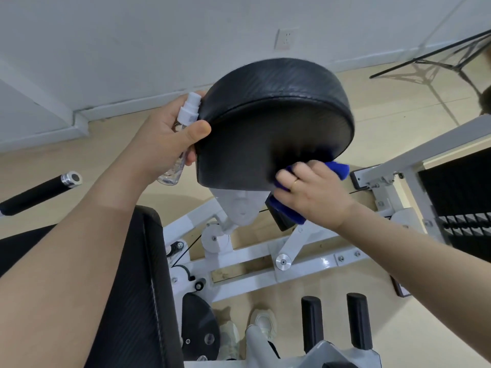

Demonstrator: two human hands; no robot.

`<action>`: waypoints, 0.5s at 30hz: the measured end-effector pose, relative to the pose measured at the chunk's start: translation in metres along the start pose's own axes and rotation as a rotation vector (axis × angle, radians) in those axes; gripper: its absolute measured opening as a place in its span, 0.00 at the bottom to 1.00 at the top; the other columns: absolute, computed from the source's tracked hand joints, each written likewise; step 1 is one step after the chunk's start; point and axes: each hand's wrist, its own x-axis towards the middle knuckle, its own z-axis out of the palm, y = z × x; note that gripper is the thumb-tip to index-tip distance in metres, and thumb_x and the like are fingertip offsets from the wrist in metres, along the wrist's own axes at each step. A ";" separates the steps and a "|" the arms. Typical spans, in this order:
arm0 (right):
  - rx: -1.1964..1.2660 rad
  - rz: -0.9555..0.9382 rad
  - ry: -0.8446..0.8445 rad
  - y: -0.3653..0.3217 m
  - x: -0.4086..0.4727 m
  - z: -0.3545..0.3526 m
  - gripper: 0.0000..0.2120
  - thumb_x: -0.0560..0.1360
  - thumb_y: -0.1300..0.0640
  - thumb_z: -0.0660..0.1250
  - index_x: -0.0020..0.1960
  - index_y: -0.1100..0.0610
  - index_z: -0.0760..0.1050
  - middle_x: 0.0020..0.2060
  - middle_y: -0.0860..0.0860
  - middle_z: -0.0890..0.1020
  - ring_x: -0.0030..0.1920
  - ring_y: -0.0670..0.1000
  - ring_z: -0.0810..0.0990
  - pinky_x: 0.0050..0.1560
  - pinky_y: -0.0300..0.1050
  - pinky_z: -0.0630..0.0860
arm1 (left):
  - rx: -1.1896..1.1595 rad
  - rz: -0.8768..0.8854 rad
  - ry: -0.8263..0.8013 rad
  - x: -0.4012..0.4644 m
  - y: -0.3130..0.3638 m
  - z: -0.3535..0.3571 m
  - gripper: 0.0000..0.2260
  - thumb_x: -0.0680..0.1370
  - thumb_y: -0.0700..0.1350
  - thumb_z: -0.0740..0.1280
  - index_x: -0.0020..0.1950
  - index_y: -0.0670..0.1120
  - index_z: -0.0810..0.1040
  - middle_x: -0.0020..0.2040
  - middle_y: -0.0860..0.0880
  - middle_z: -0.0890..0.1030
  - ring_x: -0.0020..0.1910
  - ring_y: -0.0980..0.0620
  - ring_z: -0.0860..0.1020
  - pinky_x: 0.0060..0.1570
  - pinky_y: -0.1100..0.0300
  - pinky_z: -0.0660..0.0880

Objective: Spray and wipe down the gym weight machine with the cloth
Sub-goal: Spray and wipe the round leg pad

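The black pad (276, 123) of the weight machine fills the middle of the frame, tilted up on its white bracket (240, 205). Its cover looks like stitched vinyl over foam: I judge it soft under pressure but smooth, so a damp cloth should slide easily across it, and the pad may swing on its pivot if I push without bracing.

My left hand (170, 131), at the pad's left edge, does that bracing: the thumb presses on the rim while the fingers curl round a small clear spray bottle (183, 134) with a white nozzle. The bottle looks light and slick, so holding it by the neck under the pump seems the safest place.

My right hand (316, 192), at the pad's lower right, grips a bunched blue cloth (337, 170) against the underside edge. The cloth is limp and folds freely, so I keep it wadded in the fingers.

Around this sit the white frame (305, 257), a black seat (127, 288) at lower left, a black handle (39, 192) at far left and the weight stack (462, 224) at right.
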 end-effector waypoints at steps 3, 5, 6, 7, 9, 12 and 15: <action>0.077 0.352 0.213 0.022 0.011 -0.043 0.13 0.68 0.70 0.58 0.42 0.53 0.73 0.46 0.53 0.74 0.40 0.55 0.68 0.37 0.48 0.63 | -0.026 -0.076 -0.047 -0.001 0.011 0.000 0.14 0.72 0.47 0.67 0.51 0.65 0.74 0.27 0.59 0.75 0.25 0.58 0.72 0.29 0.67 0.73; 0.191 0.514 0.273 0.039 0.022 -0.067 0.18 0.64 0.70 0.60 0.48 0.52 0.70 0.49 0.53 0.70 0.42 0.56 0.68 0.37 0.47 0.65 | -0.057 -0.102 -0.097 0.001 0.019 0.000 0.11 0.66 0.55 0.64 0.46 0.67 0.77 0.27 0.57 0.75 0.25 0.54 0.71 0.31 0.62 0.72; 0.289 0.557 0.254 0.047 0.024 -0.077 0.21 0.63 0.69 0.61 0.51 0.51 0.70 0.50 0.55 0.71 0.42 0.57 0.69 0.37 0.47 0.67 | -0.075 -0.128 -0.097 0.002 0.023 0.001 0.08 0.66 0.57 0.62 0.41 0.66 0.78 0.26 0.56 0.75 0.25 0.53 0.70 0.31 0.60 0.71; 0.403 0.601 0.213 0.054 0.023 -0.084 0.23 0.63 0.68 0.62 0.55 0.51 0.69 0.49 0.57 0.74 0.42 0.59 0.71 0.37 0.47 0.69 | -0.071 -0.153 -0.074 0.004 0.025 0.003 0.08 0.67 0.57 0.60 0.37 0.64 0.78 0.25 0.55 0.74 0.25 0.51 0.69 0.32 0.58 0.69; 0.680 0.798 0.110 0.061 0.016 -0.093 0.27 0.64 0.64 0.60 0.63 0.50 0.69 0.52 0.57 0.76 0.48 0.56 0.74 0.43 0.44 0.71 | 0.012 -0.164 0.016 0.007 0.029 0.008 0.10 0.73 0.57 0.58 0.39 0.62 0.79 0.26 0.55 0.73 0.26 0.49 0.70 0.34 0.57 0.69; 1.025 1.140 0.038 0.063 0.006 -0.098 0.31 0.63 0.63 0.58 0.66 0.52 0.70 0.56 0.44 0.76 0.53 0.40 0.71 0.54 0.30 0.67 | 0.267 -0.028 0.192 0.003 0.030 0.021 0.14 0.80 0.53 0.55 0.61 0.57 0.75 0.35 0.51 0.75 0.36 0.46 0.76 0.40 0.57 0.74; 1.141 1.245 0.044 0.057 0.001 -0.102 0.30 0.62 0.63 0.57 0.64 0.50 0.73 0.52 0.37 0.75 0.49 0.31 0.72 0.50 0.19 0.64 | 0.312 0.155 0.278 -0.013 0.047 0.039 0.20 0.80 0.50 0.53 0.72 0.54 0.64 0.56 0.42 0.79 0.51 0.40 0.78 0.51 0.52 0.74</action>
